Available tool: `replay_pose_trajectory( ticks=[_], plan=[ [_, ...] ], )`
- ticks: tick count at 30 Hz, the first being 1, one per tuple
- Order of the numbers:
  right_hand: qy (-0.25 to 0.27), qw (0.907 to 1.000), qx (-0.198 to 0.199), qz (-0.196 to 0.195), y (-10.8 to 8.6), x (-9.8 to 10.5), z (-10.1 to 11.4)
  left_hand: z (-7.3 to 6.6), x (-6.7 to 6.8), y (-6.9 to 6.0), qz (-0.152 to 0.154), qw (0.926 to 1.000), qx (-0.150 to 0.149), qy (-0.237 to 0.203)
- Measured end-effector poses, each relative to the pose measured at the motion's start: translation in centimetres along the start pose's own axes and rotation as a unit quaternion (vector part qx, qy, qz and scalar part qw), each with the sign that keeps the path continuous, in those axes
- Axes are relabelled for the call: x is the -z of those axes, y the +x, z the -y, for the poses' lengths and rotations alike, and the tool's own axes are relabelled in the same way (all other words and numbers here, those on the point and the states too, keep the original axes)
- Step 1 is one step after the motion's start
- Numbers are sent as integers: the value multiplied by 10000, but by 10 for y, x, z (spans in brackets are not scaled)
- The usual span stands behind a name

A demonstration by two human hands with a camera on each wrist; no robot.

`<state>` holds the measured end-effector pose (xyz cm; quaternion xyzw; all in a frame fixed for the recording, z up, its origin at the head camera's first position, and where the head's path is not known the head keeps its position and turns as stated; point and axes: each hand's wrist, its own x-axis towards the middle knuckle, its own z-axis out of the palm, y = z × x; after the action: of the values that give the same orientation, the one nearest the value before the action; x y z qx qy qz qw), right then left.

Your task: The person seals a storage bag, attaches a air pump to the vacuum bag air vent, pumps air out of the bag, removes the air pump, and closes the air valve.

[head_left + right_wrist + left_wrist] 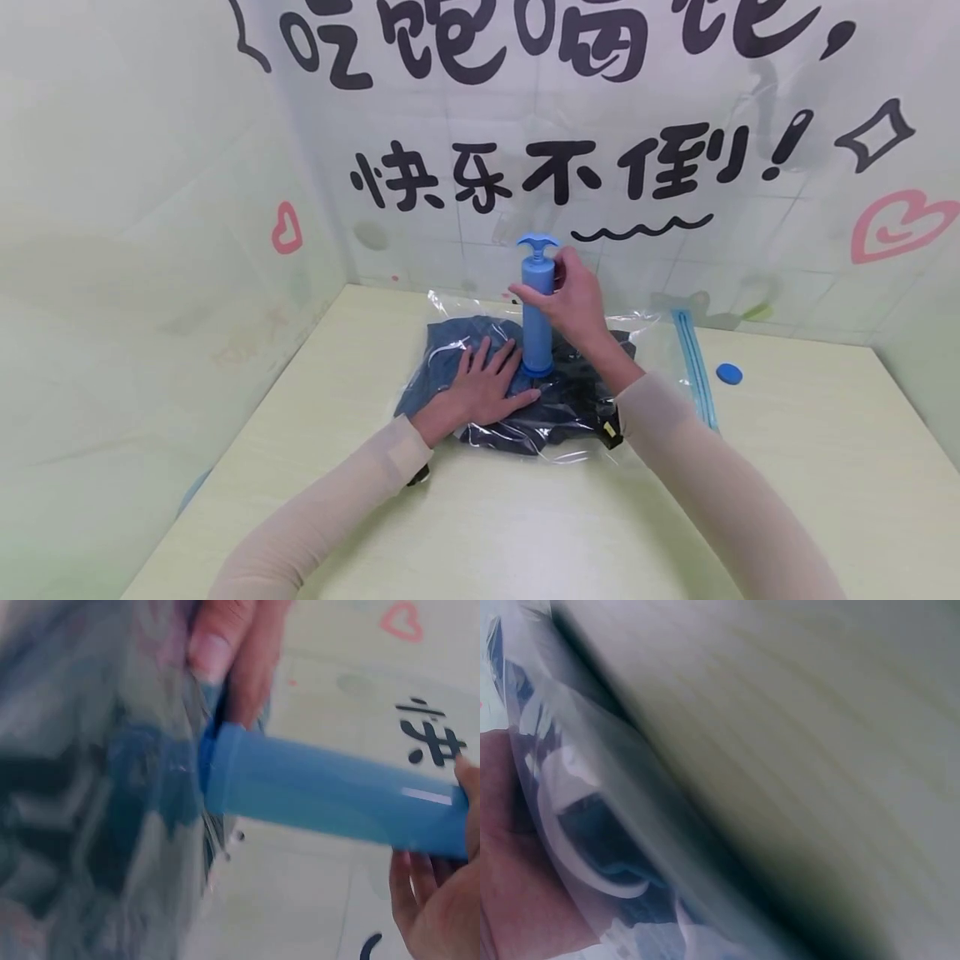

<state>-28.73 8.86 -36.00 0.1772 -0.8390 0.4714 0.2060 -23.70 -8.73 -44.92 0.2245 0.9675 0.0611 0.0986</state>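
Observation:
A clear plastic storage bag with dark blue and black clothing inside lies on the table. On top of it stands a blue hand pump, upright, its base against the bag. My right hand grips the pump's barrel from the right, thumb across the front, just under the T-shaped handle. With fingers spread, my left hand presses flat on the bag, beside the pump's base. In the right wrist view the same pump meets the crinkled plastic. The left wrist view mostly catches the bag's edge and the tabletop.
A round blue cap lies on the pale table, right of the bag's blue zip strip. A small black object shows under my left forearm. Behind stands a translucent sheet with black lettering.

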Motion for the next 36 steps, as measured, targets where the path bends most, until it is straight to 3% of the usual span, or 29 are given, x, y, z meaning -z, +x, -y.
replay_pose_trajectory(
  ticks=[3,5,8,11,13,17,21,24,26,32,36],
  plan=[
    [-269,9989,-39,-373,-3,-8,2,0,2,-1,-36,10000,-11,21],
    [-320,9987,-55,-405,-4,-10,2,0,3,-1,-53,10000,-26,30],
    [-73,9996,-238,-149,-3,-10,-2,0,4,-1,-93,9999,-53,19],
    [719,9954,-497,389,2,-3,-5,0,3,-1,-81,10000,-48,13],
    [1423,9842,-593,871,6,4,-6,0,4,-1,-78,10000,-49,29],
    [2618,9451,-525,1886,15,18,-5,-1,5,-2,-52,10000,-36,26],
    [3013,9134,-277,2722,21,31,-5,-2,5,-4,-78,10000,-16,38],
    [2996,9041,-92,3044,23,38,-6,-2,4,-5,-102,9999,-37,21],
    [2870,9082,29,3045,23,40,-6,-2,4,-5,-96,9999,-40,-24],
    [1686,9619,155,2146,20,36,-3,2,-1,1,28,10000,26,-28],
    [1157,9823,73,1471,15,30,-1,3,-1,3,16,10000,-2,-22]
  ],
)
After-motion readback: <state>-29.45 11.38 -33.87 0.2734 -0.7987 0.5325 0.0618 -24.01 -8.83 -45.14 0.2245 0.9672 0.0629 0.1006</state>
